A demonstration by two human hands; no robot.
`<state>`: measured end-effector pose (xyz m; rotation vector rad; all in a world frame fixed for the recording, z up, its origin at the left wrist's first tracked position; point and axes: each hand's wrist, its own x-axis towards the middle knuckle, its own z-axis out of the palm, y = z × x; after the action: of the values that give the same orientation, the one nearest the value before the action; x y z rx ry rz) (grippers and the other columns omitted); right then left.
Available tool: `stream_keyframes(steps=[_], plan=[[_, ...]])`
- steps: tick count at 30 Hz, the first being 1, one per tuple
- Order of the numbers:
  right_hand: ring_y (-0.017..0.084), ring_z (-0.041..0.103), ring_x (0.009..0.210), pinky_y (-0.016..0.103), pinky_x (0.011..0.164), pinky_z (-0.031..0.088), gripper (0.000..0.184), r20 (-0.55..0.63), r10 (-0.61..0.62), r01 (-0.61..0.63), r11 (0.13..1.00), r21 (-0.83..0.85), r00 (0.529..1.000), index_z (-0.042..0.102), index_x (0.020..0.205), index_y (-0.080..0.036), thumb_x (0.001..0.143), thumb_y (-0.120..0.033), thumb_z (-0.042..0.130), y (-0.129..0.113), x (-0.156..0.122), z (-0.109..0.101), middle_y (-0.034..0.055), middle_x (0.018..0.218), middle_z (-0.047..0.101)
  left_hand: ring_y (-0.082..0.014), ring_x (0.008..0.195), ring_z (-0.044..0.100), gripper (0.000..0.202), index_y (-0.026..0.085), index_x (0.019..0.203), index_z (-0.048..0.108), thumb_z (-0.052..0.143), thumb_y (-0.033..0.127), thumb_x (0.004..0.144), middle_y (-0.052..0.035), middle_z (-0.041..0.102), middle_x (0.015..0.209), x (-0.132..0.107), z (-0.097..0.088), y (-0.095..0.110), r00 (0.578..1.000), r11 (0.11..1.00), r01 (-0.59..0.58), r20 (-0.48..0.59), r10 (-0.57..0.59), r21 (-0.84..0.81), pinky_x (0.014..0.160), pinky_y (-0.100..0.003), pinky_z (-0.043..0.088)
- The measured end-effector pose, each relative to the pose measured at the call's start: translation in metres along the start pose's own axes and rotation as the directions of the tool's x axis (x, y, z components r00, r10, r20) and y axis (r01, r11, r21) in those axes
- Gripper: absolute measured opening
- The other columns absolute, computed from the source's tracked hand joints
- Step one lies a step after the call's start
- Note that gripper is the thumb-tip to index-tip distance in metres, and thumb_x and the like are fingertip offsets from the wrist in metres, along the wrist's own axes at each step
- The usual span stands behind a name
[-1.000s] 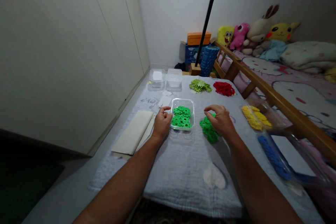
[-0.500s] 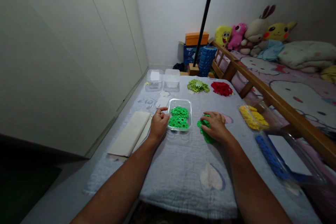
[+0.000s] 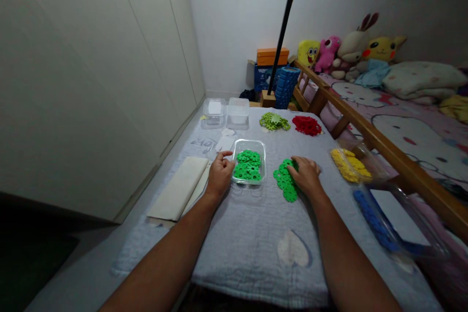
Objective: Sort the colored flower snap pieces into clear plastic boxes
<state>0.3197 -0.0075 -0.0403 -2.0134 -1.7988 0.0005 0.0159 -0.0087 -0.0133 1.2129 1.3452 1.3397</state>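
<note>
A clear plastic tub (image 3: 262,149) holding several bright green flat pieces stands on the pale blue quilt (image 3: 248,224). My left hand (image 3: 220,175) rests against the tub's left side, fingers curled on its rim. To the tub's right lies a loose pile of the same green pieces (image 3: 284,181). My right hand (image 3: 306,175) lies on that pile's right edge, its fingers bent down onto the pieces; whether any piece is pinched is hidden.
At the far end sit two clear tubs (image 3: 226,112), a lime pile (image 3: 274,121) and a red pile (image 3: 307,126). To the right are a tub of yellow pieces (image 3: 350,165) and a tub of blue pieces (image 3: 378,224). A folded cloth (image 3: 179,187) lies left. A wooden bed rail (image 3: 383,151) borders the right.
My right hand came down from above the green pile onto it and slid toward its right edge. My left hand stayed at the tub. The camera shifted a little.
</note>
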Motion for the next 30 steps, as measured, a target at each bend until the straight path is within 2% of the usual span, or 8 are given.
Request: stream_keyframes(steps=[4,8,15,17,22,26,30], plan=[[0.034,0.056,0.111,0.049,0.096,0.038,0.04,-0.033,-0.035,0.035,0.999,0.0,0.999,0.077,0.124,-0.023,0.09,-0.035,0.06,0.001,0.0,0.004,0.014,0.119,0.074,-0.0121,0.054,0.036,0.036,0.019,0.11,0.066,0.067,0.037,0.078,0.0107,0.036,0.058,0.0,0.0,-0.001,1.0,1.0,0.006,-0.002,-0.006,-0.001,0.056,-0.024,0.029],[0.033,0.056,0.106,0.047,0.094,0.039,0.032,0.004,-0.032,0.032,0.999,-0.006,0.999,0.08,0.116,-0.025,0.09,-0.034,0.063,-0.001,0.001,0.003,0.0122,0.11,0.072,-0.0122,0.053,0.036,0.035,0.019,0.109,0.066,0.066,0.036,0.078,0.011,0.035,0.057,0.001,0.001,-0.001,1.0,1.0,0.0,-0.002,0.0,0.001,0.056,-0.024,0.029],[0.033,0.055,0.11,0.046,0.095,0.041,0.022,0.037,-0.033,0.033,0.999,0.006,0.999,0.078,0.103,-0.025,0.087,-0.032,0.065,-0.005,0.001,-0.001,0.0109,0.112,0.069,-0.0121,0.054,0.036,0.035,0.018,0.109,0.065,0.064,0.036,0.079,0.0111,0.035,0.058,0.0,0.0,-0.001,1.0,1.0,-0.014,0.0,0.014,0.023,0.057,-0.024,0.03],[0.033,0.055,0.111,0.046,0.096,0.041,0.024,0.055,-0.037,0.036,0.999,0.011,0.998,0.077,0.106,-0.024,0.087,-0.032,0.064,-0.005,0.0,-0.002,0.0115,0.114,0.07,-0.0121,0.054,0.036,0.035,0.018,0.109,0.065,0.065,0.036,0.078,0.0111,0.035,0.058,0.0,0.0,-0.001,1.0,1.0,-0.01,-0.003,0.01,0.02,0.057,-0.024,0.029],[0.035,0.055,0.115,0.047,0.098,0.04,0.041,0.081,-0.066,0.069,0.997,-0.032,0.995,0.073,0.128,-0.024,0.09,-0.033,0.062,-0.009,-0.001,-0.003,0.0135,0.125,0.069,-0.0119,0.053,0.035,0.037,0.018,0.11,0.065,0.065,0.036,0.078,0.0114,0.035,0.057,0.001,0.0,0.0,1.0,1.0,-0.007,0.004,0.007,0.0,0.056,-0.024,0.029],[0.033,0.056,0.114,0.047,0.099,0.041,0.035,0.101,-0.062,0.066,0.997,-0.037,0.993,0.077,0.12,-0.025,0.09,-0.032,0.063,-0.012,-0.002,-0.004,0.0131,0.125,0.068,-0.0119,0.053,0.035,0.036,0.018,0.109,0.066,0.064,0.036,0.078,0.0114,0.036,0.057,0.0,0.001,0.001,1.0,1.0,-0.01,0.002,0.01,0.011,0.057,-0.024,0.029],[0.032,0.059,0.109,0.045,0.097,0.043,0.029,0.033,-0.032,0.029,0.996,0.083,0.999,0.078,0.108,-0.024,0.084,-0.032,0.065,-0.011,-0.002,-0.008,0.0115,0.114,0.071,-0.0121,0.054,0.037,0.037,0.017,0.11,0.066,0.064,0.036,0.078,0.0113,0.037,0.057,-0.001,0.001,0.001,1.0,1.0,-0.005,-0.002,0.005,0.016,0.057,-0.024,0.03]])
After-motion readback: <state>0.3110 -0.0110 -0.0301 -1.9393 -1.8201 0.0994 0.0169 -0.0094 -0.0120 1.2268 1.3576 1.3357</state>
